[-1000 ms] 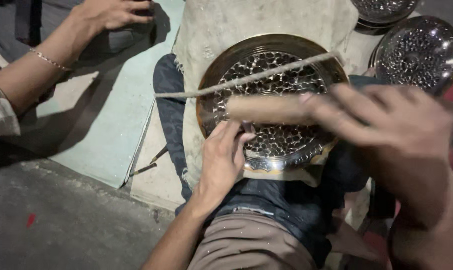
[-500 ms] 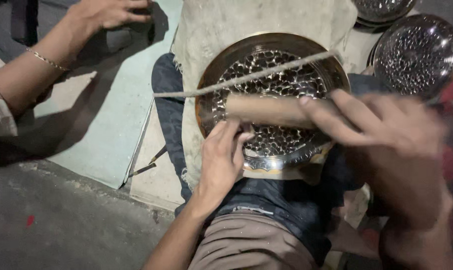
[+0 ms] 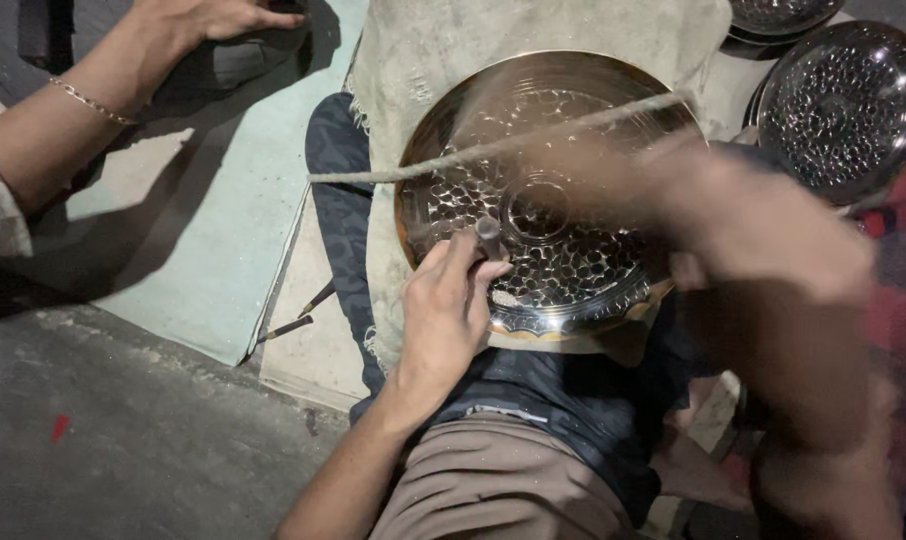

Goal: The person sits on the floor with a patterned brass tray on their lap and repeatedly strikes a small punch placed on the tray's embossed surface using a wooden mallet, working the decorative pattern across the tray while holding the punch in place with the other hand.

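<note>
A round brass plate point(image 3: 613, 280) with a hammered dimple pattern rests on a pale cloth point(image 3: 443, 60) over my lap. My left hand point(image 3: 443, 320) pinches a short dark metal punch point(image 3: 488, 236), standing it on the plate's left-centre. My right hand point(image 3: 763, 250) is a motion blur above the plate's right side. It is closed around a wooden-handled tool, which shows only as a brown smear point(image 3: 593, 175). A taut cord point(image 3: 453, 160) runs across the plate from the left.
Another person's arm point(image 3: 83, 110), wearing a thin bracelet, reaches in at the top left over a green mat point(image 3: 213, 230). Two more dimpled metal plates point(image 3: 843, 100) lie at the top right. Thin tools point(image 3: 293, 322) lie on a board beside my leg.
My right hand has swung from lying across the plate with the wooden handle to a blurred position further right. The punch under my left hand is now uncovered. The other person's arm stays put.
</note>
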